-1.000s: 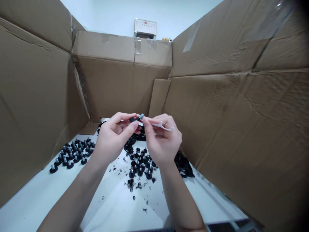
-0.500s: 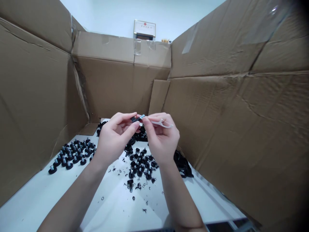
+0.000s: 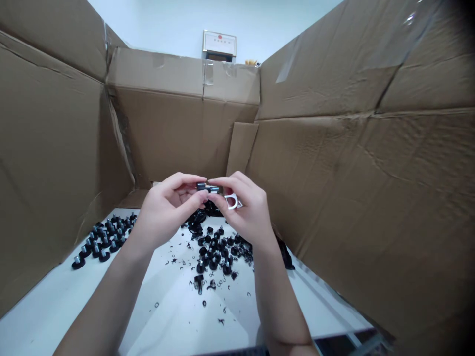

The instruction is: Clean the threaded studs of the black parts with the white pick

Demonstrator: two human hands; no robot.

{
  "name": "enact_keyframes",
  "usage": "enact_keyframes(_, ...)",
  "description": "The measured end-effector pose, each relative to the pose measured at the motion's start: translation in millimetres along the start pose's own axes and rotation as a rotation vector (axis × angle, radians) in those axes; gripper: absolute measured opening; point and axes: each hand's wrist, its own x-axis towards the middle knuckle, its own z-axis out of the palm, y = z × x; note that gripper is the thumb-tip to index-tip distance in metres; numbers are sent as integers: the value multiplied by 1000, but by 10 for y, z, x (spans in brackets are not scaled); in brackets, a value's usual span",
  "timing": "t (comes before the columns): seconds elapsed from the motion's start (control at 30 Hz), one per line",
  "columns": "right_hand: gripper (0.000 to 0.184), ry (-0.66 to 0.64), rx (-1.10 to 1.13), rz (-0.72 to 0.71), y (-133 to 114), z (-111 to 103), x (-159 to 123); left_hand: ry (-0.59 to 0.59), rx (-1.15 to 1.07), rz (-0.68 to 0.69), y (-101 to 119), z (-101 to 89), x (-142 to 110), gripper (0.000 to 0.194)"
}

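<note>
My left hand (image 3: 165, 210) is closed, pinching a black-based threaded foot (image 3: 201, 186) between thumb and forefinger. The foot lies sideways, its metal stud pointing toward my right hand (image 3: 249, 210). Curled round a white plastic tool that looks like a floss pick (image 3: 232, 201), my right hand has its forked end showing by the palm. The right thumb and forefinger also meet at the stud, so the tool's tip is partly hidden. Below both hands lies a loose cluster of similar black feet (image 3: 215, 254).
Rows of upright threaded feet (image 3: 98, 242) stand at the left on the white table (image 3: 178, 321). Black scraps and small rings (image 3: 222, 284) are scattered mid-table. Dark plastic (image 3: 285, 254) lies at the right, and tall cardboard walls (image 3: 178, 133) enclose three sides.
My right hand has turned, bringing the floss pick's forked end down and inward against the palm. The foot now lies more level between my fingers. The view has shifted slightly.
</note>
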Motion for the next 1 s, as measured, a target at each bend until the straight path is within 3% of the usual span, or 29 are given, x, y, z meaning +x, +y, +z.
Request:
enact_keyframes(0.1, 3, -12, 65, 26, 2, 9, 9, -65, 99, 78, -17, -38, 3, 22)
enact_keyframes(0.2, 14, -27, 138, 123, -34, -33, 15, -166, 198, 203, -62, -76, 25, 21)
enact_keyframes(0.3, 18, -43, 299, 356, -26, -81, 33, -247, 238, 332, -101, -79, 47, 21)
enact_keyframes(0.37, 16, -102, 542, 556, 45, -87, 53, -271, 225, 415, -119, -59, 51, 22)
enact_keyframes(0.47, 18, -231, 957, 755, 208, -45, 85, -213, 195, 516, -154, -15, 56, 22)
enact_keyframes(0.53, 21, -216, 1057, 791, 287, 3, 98, -98, 205, 522, -194, 8, 76, 21)
enact_keyframes(0.67, 21, 100, 799, 766, 285, 79, 77, 72, 278, 451, -295, 23, 152, 17)
enact_keyframes(0.73, 21, 264, 569, 690, 243, 87, 54, 31, 303, 439, -325, 17, 181, 16)
enact_keyframes(0.83, 21, 410, 305, 575, 208, 50, 29, -33, 265, 438, -319, -18, 192, 16)
enact_keyframes(1.0, 22, 563, 117, 525, 292, -97, 13, 2, 125, 405, -254, -165, 187, 21)
